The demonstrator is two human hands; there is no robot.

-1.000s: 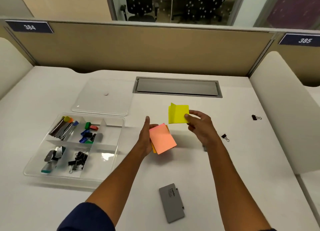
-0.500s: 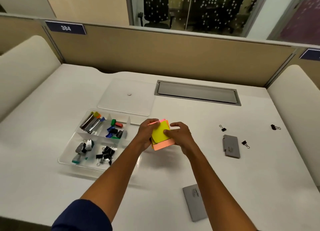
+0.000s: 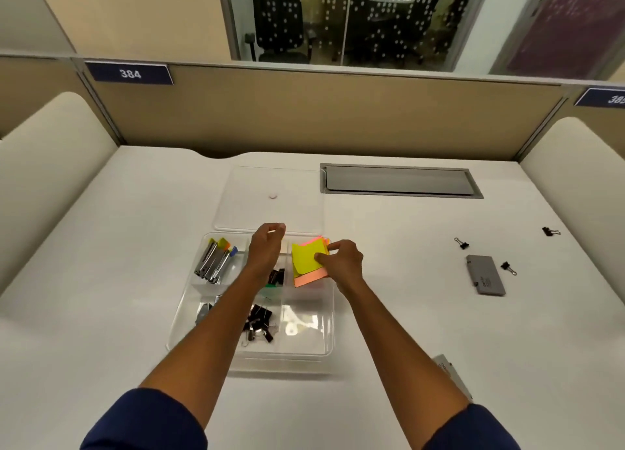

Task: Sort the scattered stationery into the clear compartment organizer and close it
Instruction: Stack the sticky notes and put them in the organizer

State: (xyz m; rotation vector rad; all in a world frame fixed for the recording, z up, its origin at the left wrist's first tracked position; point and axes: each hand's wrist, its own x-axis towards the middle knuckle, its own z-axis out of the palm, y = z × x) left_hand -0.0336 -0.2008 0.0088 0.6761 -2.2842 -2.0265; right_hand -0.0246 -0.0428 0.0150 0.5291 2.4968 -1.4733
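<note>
Judging from how the sticky notes (image 3: pixel 308 262) sit, the main risk is the curled yellow top sheet: if the right hand (image 3: pixel 340 263), which pinches the stack at its 3 o'clock edge, lets go before the pad lies flat, it may spring up, rest on a divider and later stop the lid (image 3: pixel 270 197) from seating. Nearest the person, a grey case (image 3: pixel 453 377) at 5 o'clock of the organizer (image 3: pixel 252 355) is not yet sorted. In the organizer, the near middle cell holds black binder clips (image 3: pixel 258 323); the near right cell looks bare apart from glare; the near left cell is mostly hidden by the left forearm. Farther in, staplers (image 3: pixel 213 262) fill the far left cell, and the notes hang over the far right cell; whether they touch its floor I cannot tell. The left hand (image 3: pixel 267 246) hovers above the far middle cell, fingers loosely curled, holding nothing. Beyond, at 12 o'clock, the lid lies flat. Well off at 3 o'clock lie another grey case (image 3: pixel 485 275) and three loose clips (image 3: pixel 461 243).
</note>
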